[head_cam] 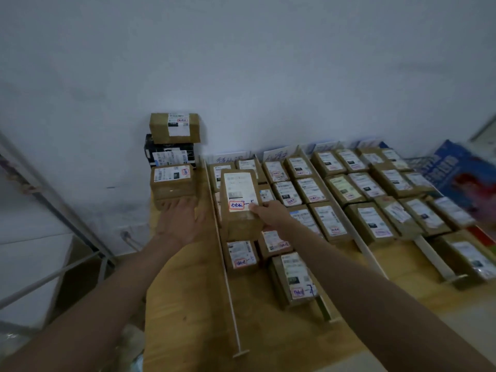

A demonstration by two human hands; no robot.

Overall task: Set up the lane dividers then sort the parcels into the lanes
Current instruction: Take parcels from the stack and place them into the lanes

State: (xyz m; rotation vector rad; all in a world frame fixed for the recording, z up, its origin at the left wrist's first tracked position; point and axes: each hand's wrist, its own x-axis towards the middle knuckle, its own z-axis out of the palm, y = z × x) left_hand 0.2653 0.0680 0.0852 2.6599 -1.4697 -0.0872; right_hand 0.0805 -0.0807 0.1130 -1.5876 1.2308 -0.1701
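My right hand (268, 214) grips a brown parcel (240, 200) by its near right corner, lifted above the leftmost lane, its white label and red stamp facing up. My left hand (179, 218) reaches flat, fingers straight, toward the lowest box of a parcel stack (173, 181) at the table's far left; its fingertips touch that box. Thin white lane dividers (226, 267) run front to back across the wooden table (188, 304). Several labelled brown parcels (330, 218) lie in rows between the dividers.
The stack at the far left has a black box (169, 154) in the middle and a brown box (174, 127) on top, against the white wall. A blue printed carton (461, 173) stands at the right. A metal rack frame (53, 210) stands left of the table.
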